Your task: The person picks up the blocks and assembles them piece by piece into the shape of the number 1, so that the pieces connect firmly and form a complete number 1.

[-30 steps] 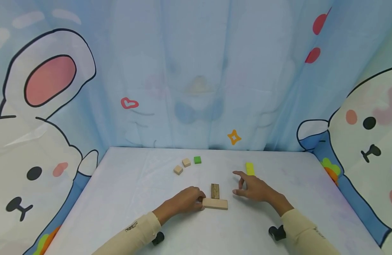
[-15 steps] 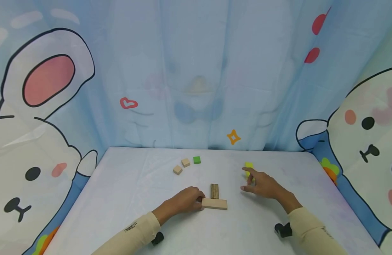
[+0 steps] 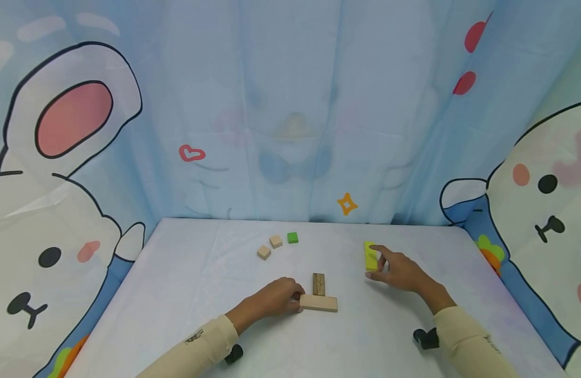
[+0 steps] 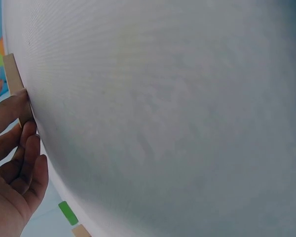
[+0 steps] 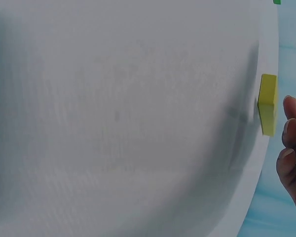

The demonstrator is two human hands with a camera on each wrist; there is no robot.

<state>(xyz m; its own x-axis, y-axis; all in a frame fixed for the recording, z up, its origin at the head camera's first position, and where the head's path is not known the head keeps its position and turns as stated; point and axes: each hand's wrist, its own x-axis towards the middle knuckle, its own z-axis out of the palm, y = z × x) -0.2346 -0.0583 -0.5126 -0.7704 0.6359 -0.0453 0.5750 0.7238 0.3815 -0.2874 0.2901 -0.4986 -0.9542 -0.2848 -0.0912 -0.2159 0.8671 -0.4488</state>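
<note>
My left hand (image 3: 273, 297) pinches the left end of a pale wooden plank block (image 3: 320, 303), thumb in front and fingers behind. The left wrist view also shows this plank block (image 4: 13, 74) between thumb and fingers. Directly behind the plank, a dark brown wooden block (image 3: 318, 284) points away from me. To the right, my right hand (image 3: 402, 271) reaches over a yellow rectangular block (image 3: 369, 256), its index finger overlapping it. In the right wrist view a gap shows between the yellow block (image 5: 268, 104) and the parted fingers (image 5: 292, 129).
Farther back on the white-covered table (image 3: 196, 273) lie two pale wooden cubes (image 3: 264, 252) and a green block (image 3: 292, 238). A blue curtain (image 3: 290, 105) with cartoon prints hangs behind the table's far edge.
My right hand has moved rightward from beside the wooden blocks to the yellow block. The left hand keeps its grip on the plank block and stays in place.
</note>
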